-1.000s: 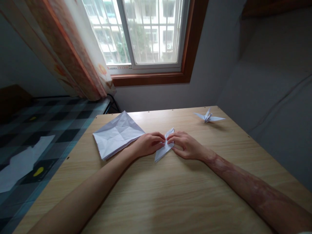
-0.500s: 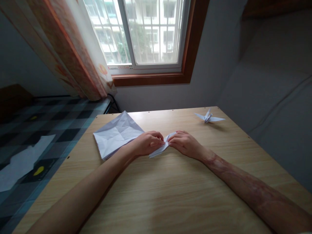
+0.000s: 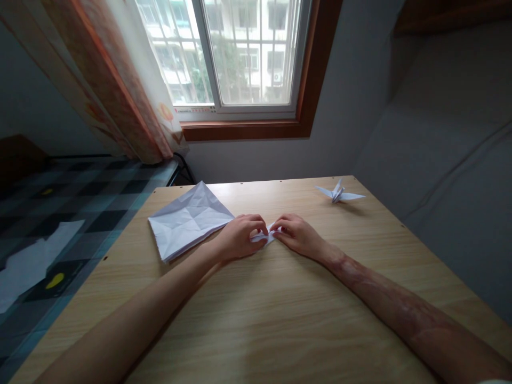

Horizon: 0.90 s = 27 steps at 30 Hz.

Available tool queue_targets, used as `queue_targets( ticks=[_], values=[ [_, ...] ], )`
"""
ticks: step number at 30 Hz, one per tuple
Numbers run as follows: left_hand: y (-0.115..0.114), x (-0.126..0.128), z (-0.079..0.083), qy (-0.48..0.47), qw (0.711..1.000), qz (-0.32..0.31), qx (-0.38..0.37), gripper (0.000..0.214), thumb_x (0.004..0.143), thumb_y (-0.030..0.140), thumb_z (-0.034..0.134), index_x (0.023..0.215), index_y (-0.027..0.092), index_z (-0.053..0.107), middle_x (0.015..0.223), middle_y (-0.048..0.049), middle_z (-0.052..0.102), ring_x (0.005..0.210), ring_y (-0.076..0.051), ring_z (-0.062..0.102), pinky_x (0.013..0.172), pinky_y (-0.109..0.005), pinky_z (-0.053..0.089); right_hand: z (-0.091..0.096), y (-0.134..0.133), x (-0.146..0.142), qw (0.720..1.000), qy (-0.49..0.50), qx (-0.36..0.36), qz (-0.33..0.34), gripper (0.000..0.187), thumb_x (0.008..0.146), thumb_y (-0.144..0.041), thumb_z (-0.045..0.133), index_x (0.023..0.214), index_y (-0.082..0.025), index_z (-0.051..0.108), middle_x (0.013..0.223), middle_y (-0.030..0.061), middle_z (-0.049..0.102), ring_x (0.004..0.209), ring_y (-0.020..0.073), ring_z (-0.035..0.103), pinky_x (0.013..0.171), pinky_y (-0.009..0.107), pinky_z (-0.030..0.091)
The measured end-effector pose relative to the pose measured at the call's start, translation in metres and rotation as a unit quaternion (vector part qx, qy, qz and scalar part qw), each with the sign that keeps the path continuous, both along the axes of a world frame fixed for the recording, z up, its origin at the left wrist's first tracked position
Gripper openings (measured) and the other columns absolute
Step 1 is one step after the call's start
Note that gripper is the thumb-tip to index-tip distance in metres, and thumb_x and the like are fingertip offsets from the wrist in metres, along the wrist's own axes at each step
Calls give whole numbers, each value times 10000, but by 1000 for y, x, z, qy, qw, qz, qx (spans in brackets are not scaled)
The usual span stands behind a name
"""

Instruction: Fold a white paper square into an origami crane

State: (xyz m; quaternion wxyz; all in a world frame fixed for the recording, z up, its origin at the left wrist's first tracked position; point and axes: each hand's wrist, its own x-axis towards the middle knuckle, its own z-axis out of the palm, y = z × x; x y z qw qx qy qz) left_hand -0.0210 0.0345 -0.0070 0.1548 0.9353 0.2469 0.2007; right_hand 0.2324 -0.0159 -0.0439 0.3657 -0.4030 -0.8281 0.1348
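Note:
A small folded piece of white paper (image 3: 270,239) lies at the middle of the wooden table, between my hands. My left hand (image 3: 242,236) is closed on its left part, thumb low and fingers curled over it. From the other side my right hand (image 3: 296,233) pinches the paper near its middle, fingertips close to those of the left. Much of the paper is hidden under the fingers, so its exact folds cannot be made out.
Creased square paper sheets (image 3: 188,221) lie in a stack left of my hands. A folded paper crane (image 3: 337,194) stands near the table's far right corner. Beside the wooden table (image 3: 256,320), a checked bed (image 3: 120,184) holds a torn paper piece (image 3: 38,261). A window is beyond.
The folded paper has turned between my hands, and its long end no longer points toward me. My right fingers are more curled now. The view has shifted slightly.

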Motion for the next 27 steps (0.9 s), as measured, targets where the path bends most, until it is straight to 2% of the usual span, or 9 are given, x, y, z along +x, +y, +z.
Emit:
queue_targets(
  ticks=[6, 9, 11, 14, 18, 24, 27],
  values=[
    [-3, 0, 7, 54, 994, -54, 75, 161, 979, 225, 680, 1014, 261, 833, 1053, -26, 821, 881, -197, 755, 827, -318, 555, -1, 0, 1, 999, -23, 27, 1, 104, 1032, -174, 724, 1053, -259, 779, 1109, 67, 765, 1071, 253, 690, 968, 415, 549],
    [-3, -1, 9, 68, 988, -87, 106, 171, 980, 212, 679, 1020, 262, 838, 1081, -33, 823, 937, -210, 763, 902, -347, 568, -1, -1, 0, 999, -26, 26, -7, 133, 1036, -149, 701, 1059, -260, 769, 1136, 69, 760, 1072, 248, 699, 965, 409, 558],
    [-3, -2, 10, 73, 986, -103, 109, 187, 987, 205, 666, 1048, 257, 835, 1096, -41, 820, 973, -217, 765, 944, -360, 572, -1, -1, 0, 999, -36, 32, -15, 170, 1037, -146, 696, 1138, -264, 766, 1220, 80, 757, 1128, 260, 696, 1003, 424, 555],
    [-6, -3, 13, 78, 986, -109, 103, 173, 978, 232, 668, 1042, 233, 829, 1095, -60, 814, 938, -217, 767, 901, -345, 588, -2, -1, 0, 997, -56, 41, -16, 236, 1053, -154, 679, 1245, -271, 754, 1312, 79, 766, 1198, 272, 687, 1055, 452, 538],
    [-5, -6, 18, 93, 984, -114, 102, 176, 964, 295, 697, 1065, 237, 829, 1117, -68, 812, 924, -228, 775, 866, -341, 601, -2, -2, 1, 996, -79, 50, -3, 199, 1057, -157, 664, 1169, -272, 781, 1276, 67, 794, 1169, 272, 696, 1038, 456, 529],
    [11, -15, 18, 96, 984, -121, 94, 334, 945, 98, 640, 1156, 290, 815, 1225, -34, 817, 1042, -215, 786, 949, -336, 579, 9, -10, 2, 992, -108, 67, -12, 90, 1007, -227, 699, 1043, -250, 778, 1085, 90, 762, 1019, 281, 685, 948, 460, 529],
    [11, -14, 13, 81, 985, -105, 111, 310, 942, 94, 640, 1125, 270, 818, 1221, -47, 809, 1062, -226, 770, 997, -370, 563, 11, -12, 3, 993, -102, 61, 7, 62, 977, -222, 715, 1007, -249, 763, 1052, 88, 746, 1005, 278, 682, 954, 459, 530]
  ],
)
